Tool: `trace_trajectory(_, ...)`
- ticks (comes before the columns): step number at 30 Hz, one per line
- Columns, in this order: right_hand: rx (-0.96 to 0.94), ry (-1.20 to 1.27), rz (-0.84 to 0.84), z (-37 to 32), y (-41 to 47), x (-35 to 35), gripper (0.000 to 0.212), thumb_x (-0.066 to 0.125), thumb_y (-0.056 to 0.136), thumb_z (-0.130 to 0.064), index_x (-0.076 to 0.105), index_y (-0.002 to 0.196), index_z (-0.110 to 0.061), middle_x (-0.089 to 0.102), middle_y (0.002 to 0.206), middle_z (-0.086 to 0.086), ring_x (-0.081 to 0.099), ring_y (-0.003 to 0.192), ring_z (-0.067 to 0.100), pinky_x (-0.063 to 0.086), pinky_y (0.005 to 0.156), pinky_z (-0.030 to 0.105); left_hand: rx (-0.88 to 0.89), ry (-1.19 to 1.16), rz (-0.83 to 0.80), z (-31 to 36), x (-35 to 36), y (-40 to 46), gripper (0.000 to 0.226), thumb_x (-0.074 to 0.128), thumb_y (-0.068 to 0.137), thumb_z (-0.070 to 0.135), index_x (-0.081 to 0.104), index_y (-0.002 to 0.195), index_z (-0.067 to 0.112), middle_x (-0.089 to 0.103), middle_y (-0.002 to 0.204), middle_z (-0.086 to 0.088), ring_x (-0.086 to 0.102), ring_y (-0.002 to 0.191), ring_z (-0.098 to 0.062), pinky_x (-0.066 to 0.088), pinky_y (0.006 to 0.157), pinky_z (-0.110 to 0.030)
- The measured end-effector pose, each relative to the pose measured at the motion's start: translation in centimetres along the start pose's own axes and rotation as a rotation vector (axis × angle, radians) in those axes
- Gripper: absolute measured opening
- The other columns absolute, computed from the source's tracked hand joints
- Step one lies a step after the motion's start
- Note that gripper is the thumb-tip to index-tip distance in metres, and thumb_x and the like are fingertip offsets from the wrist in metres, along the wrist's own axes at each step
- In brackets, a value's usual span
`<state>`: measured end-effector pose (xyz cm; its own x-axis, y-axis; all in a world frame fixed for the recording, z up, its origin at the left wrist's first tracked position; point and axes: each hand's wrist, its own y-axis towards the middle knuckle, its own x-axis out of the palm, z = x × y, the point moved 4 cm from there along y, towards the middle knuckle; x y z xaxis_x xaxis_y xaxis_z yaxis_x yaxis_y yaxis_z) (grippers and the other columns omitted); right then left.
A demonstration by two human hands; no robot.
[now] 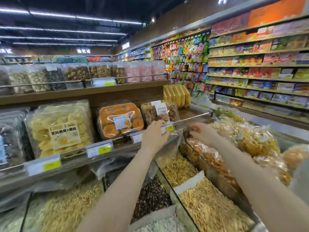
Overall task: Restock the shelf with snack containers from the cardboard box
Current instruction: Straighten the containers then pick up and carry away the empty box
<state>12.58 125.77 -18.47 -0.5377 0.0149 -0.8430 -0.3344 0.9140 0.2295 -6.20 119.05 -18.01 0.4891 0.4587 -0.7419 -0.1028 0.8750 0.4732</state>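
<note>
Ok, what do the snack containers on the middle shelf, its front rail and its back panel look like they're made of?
Snack containers: clear glossy plastic, seemingly thin; contents show through and highlights glint.
Front rail: looks like metal, a thin grey bar with a bright sheen.
Back panel: brown and matte, wood or wood-look laminate; the blur hides any grain.

— What do you see around you?
— I stand in a shop. The ceiling (70, 4) is dark, with long light strips (66, 29). On my right a tall wall shelving (257, 64) holds colourful packets.
— And below?
— Open bins (212, 210) of seeds and nuts.
</note>
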Motion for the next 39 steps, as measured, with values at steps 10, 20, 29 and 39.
trace_trajectory(10, 0.136, 0.002, -0.082, 3.4, -24.2, 1.1, 0.043, 0.052, 0.092, -0.025, 0.045, 0.134, -0.017, 0.057, 0.127, 0.005, 0.057, 0.112, 0.027, 0.046, 0.093, 0.035, -0.001, -0.12, -0.206, 7.1, 3.3, -19.6, 0.044, 0.05, 0.092, 0.033, 0.045, 0.133, 0.018, 0.052, 0.13, -0.003, 0.051, 0.117, -0.021, 0.047, 0.092, -0.037)
trace_trajectory(20, 0.254, -0.021, -0.268, 16.3, -44.5, 1.9, 0.04, 0.049, 0.094, -0.026, 0.045, 0.133, -0.02, 0.053, 0.126, 0.006, 0.056, 0.111, 0.022, 0.045, 0.092, 0.033, -0.164, -0.188, -0.362, 15.0, 13.6, -37.9, 0.042, 0.051, 0.091, 0.032, 0.046, 0.132, 0.024, 0.052, 0.132, 0.001, 0.05, 0.119, -0.017, 0.043, 0.097, -0.032)
trace_trajectory(29, 0.41, -0.051, -0.398, 30.9, -58.1, 4.5, 0.045, 0.046, 0.094, -0.035, 0.038, 0.137, -0.024, 0.05, 0.131, 0.007, 0.051, 0.118, 0.025, 0.042, 0.097, 0.034, -0.429, -0.186, -0.414, 15.5, 23.7, -52.9, 0.042, 0.056, 0.09, 0.031, 0.047, 0.131, 0.025, 0.053, 0.13, 0.004, 0.052, 0.117, -0.014, 0.044, 0.09, -0.026)
trace_trajectory(39, 0.593, -0.022, -0.585, 46.2, -58.7, 14.7, 0.055, 0.046, 0.093, -0.038, 0.026, 0.143, -0.028, 0.04, 0.144, 0.007, 0.045, 0.126, 0.027, 0.038, 0.102, 0.039, -0.729, -0.089, -0.576, 7.8, 38.2, -60.7, 0.05, 0.058, 0.09, 0.019, 0.043, 0.136, 0.009, 0.048, 0.137, -0.013, 0.045, 0.125, -0.03, 0.038, 0.101, -0.038)
